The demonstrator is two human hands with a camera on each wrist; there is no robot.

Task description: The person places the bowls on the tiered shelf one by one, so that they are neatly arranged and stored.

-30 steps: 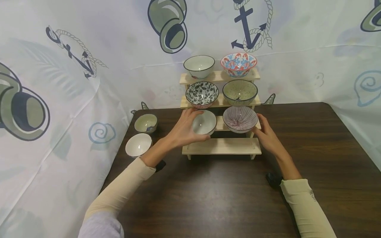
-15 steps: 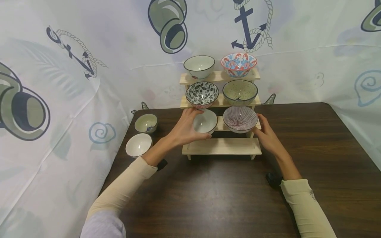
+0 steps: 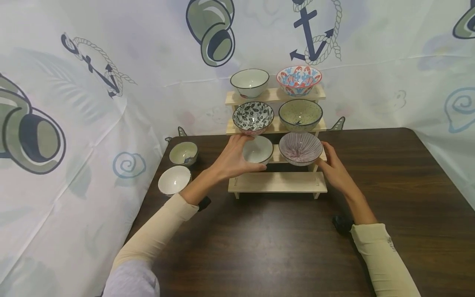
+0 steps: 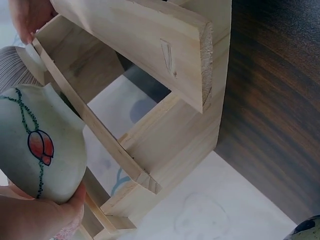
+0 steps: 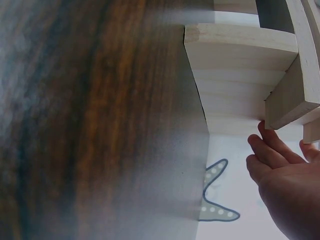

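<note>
My left hand (image 3: 234, 159) grips a white bowl (image 3: 258, 149) by its side, at the left of the second-lowest tier of a wooden step rack (image 3: 277, 182). In the left wrist view, the held bowl (image 4: 55, 145) shows a red flower bud and green stems on its outside. My right hand (image 3: 335, 169) is at the right end of that tier, beside a purple striped bowl (image 3: 301, 148). In the right wrist view, its fingers (image 5: 272, 150) touch or nearly touch the rack's side, loosely extended. The thumb is partly hidden.
Higher tiers bear a black-and-white floral bowl (image 3: 253, 116), a speckled green bowl (image 3: 300, 116), a dark-rimmed white bowl (image 3: 250, 82) and a red-and-blue bowl (image 3: 299, 80). A small green bowl (image 3: 183, 153) and a white bowl (image 3: 173, 180) stand on the table's left side.
My left hand has shifted slightly right and back with the white bowl, bringing it nearer the purple striped bowl. The right hand has stayed at the rack's right end.
</note>
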